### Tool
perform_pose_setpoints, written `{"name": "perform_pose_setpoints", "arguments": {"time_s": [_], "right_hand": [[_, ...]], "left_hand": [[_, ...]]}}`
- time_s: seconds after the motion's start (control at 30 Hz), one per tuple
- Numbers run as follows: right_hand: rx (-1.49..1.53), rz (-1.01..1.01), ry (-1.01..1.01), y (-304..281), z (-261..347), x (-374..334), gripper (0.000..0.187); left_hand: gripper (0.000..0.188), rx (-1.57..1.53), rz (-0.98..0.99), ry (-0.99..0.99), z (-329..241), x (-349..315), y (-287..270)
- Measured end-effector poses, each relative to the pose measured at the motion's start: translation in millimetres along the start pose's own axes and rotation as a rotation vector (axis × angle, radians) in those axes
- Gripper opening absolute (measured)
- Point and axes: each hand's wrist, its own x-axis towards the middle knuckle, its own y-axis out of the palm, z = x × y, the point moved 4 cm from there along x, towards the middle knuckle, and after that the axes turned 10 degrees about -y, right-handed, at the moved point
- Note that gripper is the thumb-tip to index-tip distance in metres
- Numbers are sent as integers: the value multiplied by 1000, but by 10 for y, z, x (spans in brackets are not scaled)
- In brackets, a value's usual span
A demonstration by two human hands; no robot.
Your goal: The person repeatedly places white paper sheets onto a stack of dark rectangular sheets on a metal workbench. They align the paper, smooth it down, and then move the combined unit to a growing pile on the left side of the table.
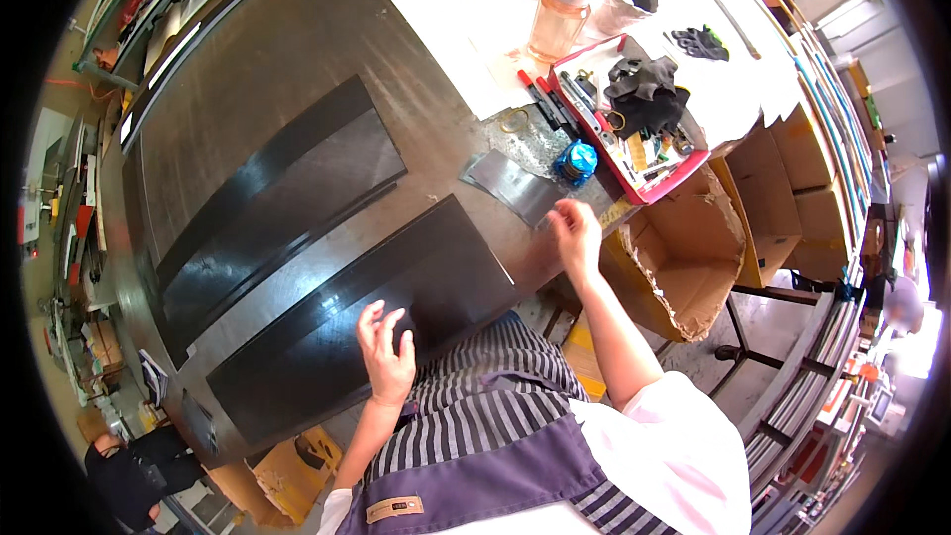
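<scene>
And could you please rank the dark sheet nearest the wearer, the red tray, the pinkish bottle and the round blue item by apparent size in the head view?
Largest to smallest:
1. Dark sheet
2. Red tray
3. Pinkish bottle
4. Round blue item

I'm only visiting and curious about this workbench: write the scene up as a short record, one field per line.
Left hand: fingers apart, over the near black sheet; contact unclear
Right hand: beside the small dark pieces; whether it holds anything is unclear
Far sheets: larger black sheets, overlapping on the dark table
Tray: red-rimmed tray with dark cloth or gloves and assorted small items
Beyond tray: pinkish bottle, black glove
Beside table: open cardboard box, edges torn
</scene>
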Motion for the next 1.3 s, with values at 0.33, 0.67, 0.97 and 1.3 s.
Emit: {"name": "perform_pose_setpoints", "arguments": {"time_s": [0.33,0.67,0.97,1.3], "right_hand": [[-324,204,267,-28,-227,470,30],[127,57,136,-205,344,340,10],[172,373,-359,-76,1143,-630,40],[499,333,293,182,580,-856,10]], "left_hand": [[29,-136,258,12,-533,233,561],[23,-539,603,-173,-509,652,1027],[22,-1063,523,-656,-121,571,1238],[23,-945,483,-587,-35,457,1124]]}}
